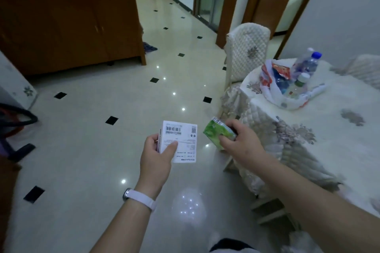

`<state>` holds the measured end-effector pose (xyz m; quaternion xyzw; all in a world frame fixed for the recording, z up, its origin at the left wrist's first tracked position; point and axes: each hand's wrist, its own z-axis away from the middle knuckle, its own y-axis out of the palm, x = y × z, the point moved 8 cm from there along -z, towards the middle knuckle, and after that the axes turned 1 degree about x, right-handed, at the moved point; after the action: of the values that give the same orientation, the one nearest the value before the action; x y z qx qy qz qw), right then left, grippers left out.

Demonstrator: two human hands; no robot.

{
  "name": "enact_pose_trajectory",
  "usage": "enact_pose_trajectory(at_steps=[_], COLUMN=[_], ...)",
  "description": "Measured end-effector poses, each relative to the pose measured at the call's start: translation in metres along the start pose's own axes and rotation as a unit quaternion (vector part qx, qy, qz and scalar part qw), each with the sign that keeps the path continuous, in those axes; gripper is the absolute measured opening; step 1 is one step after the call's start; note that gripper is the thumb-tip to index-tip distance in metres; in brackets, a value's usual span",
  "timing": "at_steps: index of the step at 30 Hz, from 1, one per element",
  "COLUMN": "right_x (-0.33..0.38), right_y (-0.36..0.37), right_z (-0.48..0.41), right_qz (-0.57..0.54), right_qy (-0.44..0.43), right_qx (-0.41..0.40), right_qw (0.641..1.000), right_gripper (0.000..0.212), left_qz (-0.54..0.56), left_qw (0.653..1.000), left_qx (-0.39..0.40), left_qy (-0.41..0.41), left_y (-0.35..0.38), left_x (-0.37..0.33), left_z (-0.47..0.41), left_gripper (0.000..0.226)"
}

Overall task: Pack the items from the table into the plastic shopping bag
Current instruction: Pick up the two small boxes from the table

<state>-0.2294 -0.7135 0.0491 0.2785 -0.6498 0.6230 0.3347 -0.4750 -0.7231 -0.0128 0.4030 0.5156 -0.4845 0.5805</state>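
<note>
While both our arms reach out over the tiled floor (pixel 115 98), each hand carries one item. Our left hand (pixel 157 155) grips a white box (pixel 181 140), thumb laid across its printed face, fingers wrapped behind the left edge; barcode and small text face up toward us. A white wristband (pixel 139 198) sits on that wrist. Our right hand (pixel 240 142) clasps a small green packet (pixel 216 132) from above, fingers curled round its near side, a barcode strip showing at its far end. The two items are held side by side, near each other but not touching, out over bare floor just left of the table edge.

The plastic shopping bag (pixel 271 90), white with red print, rests on the table (pixel 333 121) well beyond and to the right of our right hand. Its mouth is slumped open. Inside it we see a red packet (pixel 280 72) and clear water bottles (pixel 306 65), one with a blue cap leaning out the far side, another with a white cap nearer us. How many bottles in all we cannot tell.

The table wears a cream quilted cloth with floral patches. A chair (pixel 247 51) in matching quilted cover stands at its far-left side. A wooden cabinet (pixel 67 26) fills the upper left.
</note>
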Motion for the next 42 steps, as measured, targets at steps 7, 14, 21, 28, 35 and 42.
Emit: enact_pose_trajectory(at_steps=[7,14,21,28,35,42], right_x=[-0.066,-0.098,-0.138,-0.190,-0.218,-0.213], right_y=[-0.031,-0.052,-0.139,-0.172,-0.187,-0.205], right_z=[-0.075,-0.184,-0.257,-0.272,-0.316,-0.378], right_qz=[-0.023,-0.105,-0.079,-0.078,-0.016,0.035], right_qy=[0.071,0.108,0.137,0.216,0.302,0.371], right_qx=[-0.070,-0.097,-0.182,-0.244,-0.299,-0.375], right_qw=[0.995,0.984,0.970,0.942,0.905,0.849], right_gripper=[0.014,0.016,0.008,0.011,0.014,0.009], left_qz=[-0.045,-0.107,-0.127,-0.134,-0.126,-0.100], left_qw=[0.996,0.987,0.973,0.944,0.907,0.863], left_qx=[0.072,0.123,0.191,0.303,0.402,0.494], left_qy=[-0.014,-0.016,0.014,0.011,0.021,0.037], left_y=[0.078,0.162,0.278,0.373,0.455,0.530], left_x=[-0.001,-0.033,-0.066,-0.060,-0.060,-0.083], left_z=[-0.089,-0.188,-0.268,-0.315,-0.390,-0.485], left_gripper=[0.024,0.025,0.022,0.022,0.023,0.024])
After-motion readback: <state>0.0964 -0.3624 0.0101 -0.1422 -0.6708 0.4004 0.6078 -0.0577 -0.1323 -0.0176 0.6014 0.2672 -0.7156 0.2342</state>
